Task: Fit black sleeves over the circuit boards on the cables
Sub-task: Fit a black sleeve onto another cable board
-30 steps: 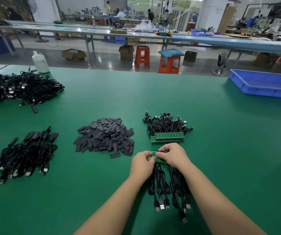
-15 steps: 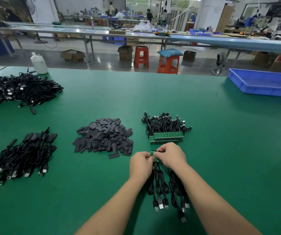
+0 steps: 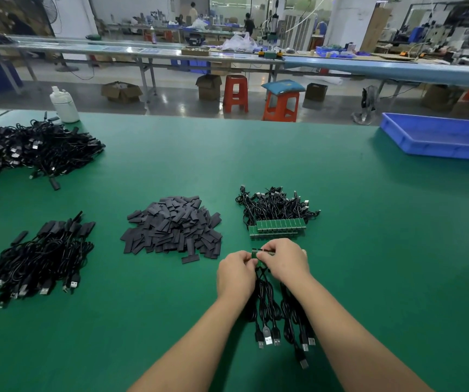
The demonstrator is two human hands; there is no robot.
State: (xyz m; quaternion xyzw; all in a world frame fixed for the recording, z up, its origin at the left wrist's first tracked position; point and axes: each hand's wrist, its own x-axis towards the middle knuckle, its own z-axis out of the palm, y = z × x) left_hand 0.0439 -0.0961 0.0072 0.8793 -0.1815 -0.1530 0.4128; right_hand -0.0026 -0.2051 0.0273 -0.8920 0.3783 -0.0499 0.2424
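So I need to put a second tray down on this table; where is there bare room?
Bare green mat lies between the blue tray and the bundle of cables with bare boards, and along the far edge beyond the sleeve pile. The left side is crowded with cable heaps, and both hands fill the near middle.

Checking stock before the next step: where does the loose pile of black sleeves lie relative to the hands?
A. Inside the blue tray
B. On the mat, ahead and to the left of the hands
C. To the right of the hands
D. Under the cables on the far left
B: the pile of black sleeves lies loose on the green mat, ahead and to the left of the left hand and right hand, which hold a green circuit board.
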